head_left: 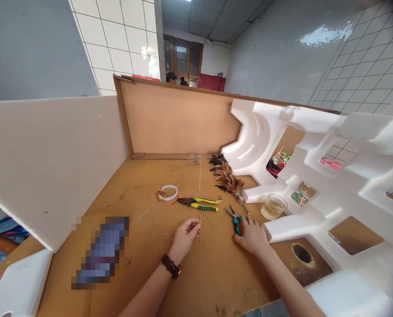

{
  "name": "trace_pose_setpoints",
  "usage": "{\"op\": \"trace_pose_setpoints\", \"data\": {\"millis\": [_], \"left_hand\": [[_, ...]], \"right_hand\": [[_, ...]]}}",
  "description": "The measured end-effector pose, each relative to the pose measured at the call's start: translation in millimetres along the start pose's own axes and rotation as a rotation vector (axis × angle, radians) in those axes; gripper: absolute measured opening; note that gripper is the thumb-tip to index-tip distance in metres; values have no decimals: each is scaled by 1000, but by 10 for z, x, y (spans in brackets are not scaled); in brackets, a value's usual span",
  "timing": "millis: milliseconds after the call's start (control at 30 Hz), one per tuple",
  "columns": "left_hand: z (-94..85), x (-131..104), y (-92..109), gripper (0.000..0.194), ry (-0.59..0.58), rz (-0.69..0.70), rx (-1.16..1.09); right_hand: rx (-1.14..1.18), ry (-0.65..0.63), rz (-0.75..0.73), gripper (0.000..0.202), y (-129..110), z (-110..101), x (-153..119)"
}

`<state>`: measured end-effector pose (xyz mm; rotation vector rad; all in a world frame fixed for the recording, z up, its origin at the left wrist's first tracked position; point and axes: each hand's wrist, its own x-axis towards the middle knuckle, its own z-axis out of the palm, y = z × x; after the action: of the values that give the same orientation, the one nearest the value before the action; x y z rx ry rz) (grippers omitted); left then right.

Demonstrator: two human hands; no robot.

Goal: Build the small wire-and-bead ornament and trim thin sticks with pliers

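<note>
Stick sits in left hand, teal pliers under right hand.

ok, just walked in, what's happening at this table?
Two bare hands are working. The left hand pinches a thin dark strip upright above the tabletop; the right hand is on the teal-handled pliers, whose jaws stand apart. The yellow-and-green pliers lie unheld beyond, near a white ring. A feather bundle and glass cup sit farther right.
</note>
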<state>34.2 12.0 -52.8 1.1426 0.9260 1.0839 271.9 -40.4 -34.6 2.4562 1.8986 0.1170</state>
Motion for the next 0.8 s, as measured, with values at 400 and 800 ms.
{"op": "trace_pose_setpoints", "data": {"millis": [400,800], "left_hand": [[-36,-110,266,31,-139,-116,-158],[-15,-172,285,27,-276,-169,-189]], "right_hand": [[868,-247,-40,31,51,-369,110],[1041,-845,-370,26,-169,-966,33]]}}
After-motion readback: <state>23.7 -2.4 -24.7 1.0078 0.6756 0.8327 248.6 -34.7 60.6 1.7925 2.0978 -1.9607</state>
